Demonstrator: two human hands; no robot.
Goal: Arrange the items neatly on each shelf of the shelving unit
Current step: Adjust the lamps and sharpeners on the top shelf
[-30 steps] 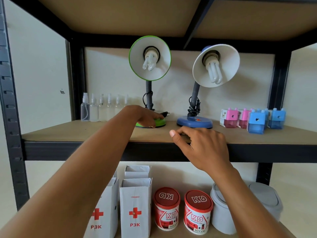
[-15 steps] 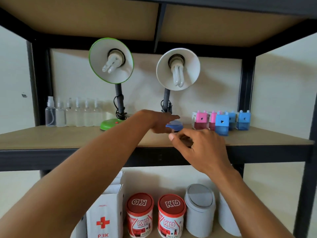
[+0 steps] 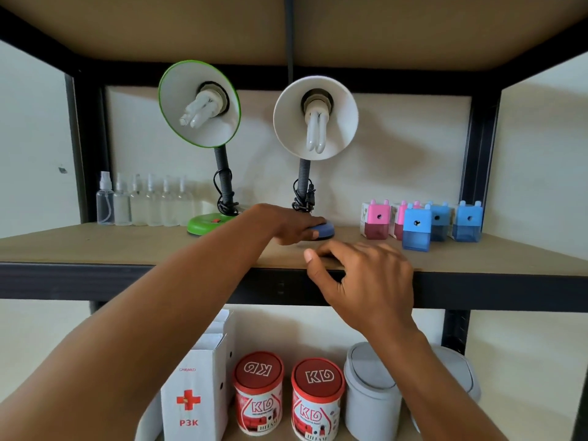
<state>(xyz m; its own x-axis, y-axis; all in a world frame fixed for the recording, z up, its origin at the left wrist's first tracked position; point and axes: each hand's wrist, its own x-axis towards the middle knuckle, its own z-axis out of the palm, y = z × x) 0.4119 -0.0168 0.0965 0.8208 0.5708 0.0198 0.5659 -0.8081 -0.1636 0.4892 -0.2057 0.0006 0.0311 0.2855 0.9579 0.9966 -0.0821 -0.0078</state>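
My left hand (image 3: pixel 296 226) lies flat on the blue lamp base (image 3: pixel 324 232), my right hand (image 3: pixel 366 275) hovers spread at the shelf (image 3: pixel 127 249) front edge; next, probably, sliding the lamp straight.

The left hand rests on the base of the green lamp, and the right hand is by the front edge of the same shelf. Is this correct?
Not fully. In the head view the left hand rests on the blue lamp base; the green lamp base is untouched. The right hand is by the front edge of the shelf, as stated.

Soft even daylight, faint lamp (image 3: pixel 315 122) shadows on wall, wide-angle bending at edges.
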